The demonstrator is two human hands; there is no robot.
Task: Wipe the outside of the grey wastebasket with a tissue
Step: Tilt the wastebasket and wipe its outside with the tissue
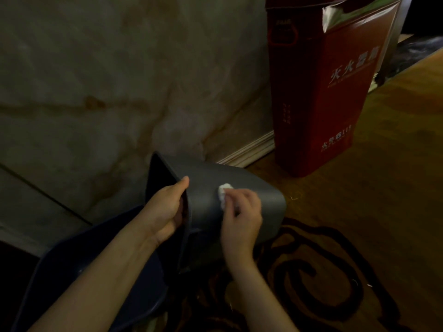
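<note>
Fingers (236, 200) press tissue (223, 192) on tipped grey wastebasket (261, 207)

Left hand (165, 207) grips the rim of the tipped grey wastebasket (215, 188); right hand (242, 216) presses a white tissue (223, 194) against its side.

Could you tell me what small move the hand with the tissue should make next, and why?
Probably slide the right hand and its crumpled white tissue along the tilted grey plastic wastebasket toward its base: the left hand steadies the rim, and the tissue sits mid-wall.
</note>
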